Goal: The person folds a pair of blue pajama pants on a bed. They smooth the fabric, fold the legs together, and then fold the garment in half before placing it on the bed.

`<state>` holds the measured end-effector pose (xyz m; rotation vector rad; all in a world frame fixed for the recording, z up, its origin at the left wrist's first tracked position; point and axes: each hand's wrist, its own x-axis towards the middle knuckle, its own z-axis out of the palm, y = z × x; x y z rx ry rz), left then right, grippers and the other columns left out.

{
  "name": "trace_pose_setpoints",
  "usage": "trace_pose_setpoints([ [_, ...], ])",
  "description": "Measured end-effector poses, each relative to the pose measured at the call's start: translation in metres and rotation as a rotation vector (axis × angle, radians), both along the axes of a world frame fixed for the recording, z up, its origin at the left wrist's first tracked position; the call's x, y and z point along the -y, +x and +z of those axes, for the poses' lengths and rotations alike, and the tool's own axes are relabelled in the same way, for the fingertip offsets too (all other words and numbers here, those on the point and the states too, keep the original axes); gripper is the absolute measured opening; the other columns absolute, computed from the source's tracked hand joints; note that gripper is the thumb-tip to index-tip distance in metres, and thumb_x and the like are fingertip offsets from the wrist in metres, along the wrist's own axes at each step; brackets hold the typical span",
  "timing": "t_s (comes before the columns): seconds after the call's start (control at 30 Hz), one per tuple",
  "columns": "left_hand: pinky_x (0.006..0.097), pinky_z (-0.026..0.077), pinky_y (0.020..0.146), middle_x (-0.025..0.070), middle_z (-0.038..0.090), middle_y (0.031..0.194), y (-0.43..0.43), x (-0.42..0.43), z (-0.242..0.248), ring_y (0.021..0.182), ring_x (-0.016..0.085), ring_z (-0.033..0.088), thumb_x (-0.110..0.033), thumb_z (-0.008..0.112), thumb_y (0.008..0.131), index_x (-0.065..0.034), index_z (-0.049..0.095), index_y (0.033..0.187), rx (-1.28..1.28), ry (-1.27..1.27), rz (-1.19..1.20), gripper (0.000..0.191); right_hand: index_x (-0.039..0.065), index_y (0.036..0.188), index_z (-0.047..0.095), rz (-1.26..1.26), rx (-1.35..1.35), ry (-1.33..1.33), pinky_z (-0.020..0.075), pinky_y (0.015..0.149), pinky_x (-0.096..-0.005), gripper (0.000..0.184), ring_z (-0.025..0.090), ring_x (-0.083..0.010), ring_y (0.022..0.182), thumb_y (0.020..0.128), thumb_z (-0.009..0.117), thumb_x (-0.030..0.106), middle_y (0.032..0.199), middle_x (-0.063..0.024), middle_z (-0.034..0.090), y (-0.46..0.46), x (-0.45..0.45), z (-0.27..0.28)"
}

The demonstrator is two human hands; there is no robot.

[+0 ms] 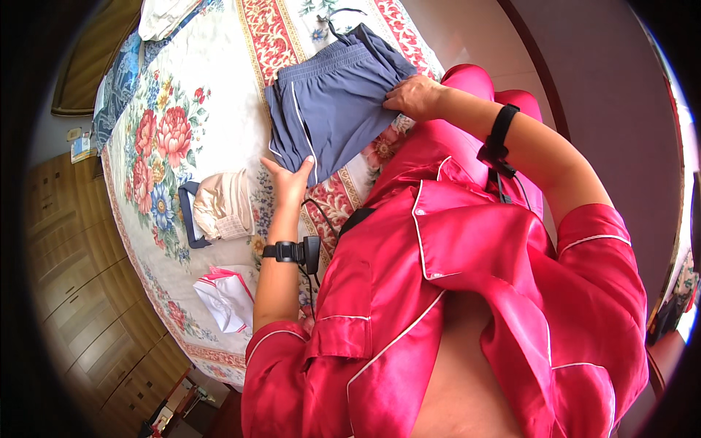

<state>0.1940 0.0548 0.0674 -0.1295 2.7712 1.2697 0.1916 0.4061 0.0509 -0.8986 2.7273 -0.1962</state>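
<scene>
Blue-grey shorts (339,104) with a gathered elastic waistband and white side piping lie on a floral bedspread (219,131). My left hand (290,178) is at the lower left corner of the shorts, thumb and forefinger spread apart, the thumb at the hem near the piping. At the right edge of the shorts, my right hand (414,97) has its fingers bent onto the fabric; whether it pinches the cloth cannot be told. Black straps with small devices and cables circle both wrists or forearms.
Left of my left hand sits a folded beige garment (222,205) on a dark blue one (191,219). A white garment with pink trim (224,298) lies near my left forearm. White cloth (164,16) is at the far edge. Wooden cabinets (82,274) stand beyond the bed.
</scene>
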Motion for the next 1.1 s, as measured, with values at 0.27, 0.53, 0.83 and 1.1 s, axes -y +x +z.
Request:
trace_pose_setpoints([
  [0.27, 0.0556, 0.015, 0.114, 0.0146, 0.017, 0.156, 0.000, 0.012, 0.016, 0.144, 0.037, 0.014, -0.037, 0.083, 0.061, -0.0214, 0.034, 0.146, -0.360, -0.635, -1.005, 0.099, 0.016, 0.106, 0.066, 0.004, 0.047, -0.313, 0.0472, 0.089, -0.0411, 0.027, 0.060, -0.0266, 0.105, 0.080, 0.059, 0.016, 0.102, -0.0068, 0.067, 0.018, -0.028, 0.004],
  [0.53, 0.0441, 0.030, 0.111, 0.0132, 0.049, 0.140, -0.015, 0.008, 0.014, 0.137, 0.033, 0.036, 0.001, 0.067, 0.066, -0.0053, 0.061, 0.121, -0.285, -0.235, -1.042, 0.056, 0.033, 0.146, 0.029, -0.176, -0.099, 0.119, 0.0255, 0.111, -0.0497, 0.081, 0.028, -0.0250, 0.140, 0.077, 0.070, 0.021, 0.155, -0.0079, 0.021, 0.008, -0.047, 0.011],
  [0.83, 0.0306, 0.044, 0.093, 0.0078, 0.066, 0.112, -0.051, 0.013, 0.040, 0.105, 0.015, 0.059, -0.012, 0.064, 0.088, 0.0032, 0.062, 0.113, 0.292, 0.258, -0.484, 0.030, 0.035, 0.139, 0.046, -0.063, 0.023, -0.041, 0.0197, 0.113, -0.0539, 0.068, 0.017, -0.0308, 0.144, 0.076, 0.069, 0.024, 0.156, -0.0137, 0.019, -0.007, -0.054, -0.015],
  [1.1, 0.0307, 0.050, 0.085, 0.0125, 0.065, 0.110, -0.125, -0.018, 0.002, 0.097, 0.019, 0.064, -0.030, 0.064, 0.091, 0.0064, 0.059, 0.116, 0.466, 0.626, 0.027, 0.044, -0.003, 0.111, 0.064, -0.972, 0.397, -0.627, 0.0458, 0.092, -0.0358, 0.062, 0.061, -0.0324, 0.105, 0.091, 0.049, 0.055, 0.107, -0.0214, 0.066, -0.036, -0.030, -0.049],
])
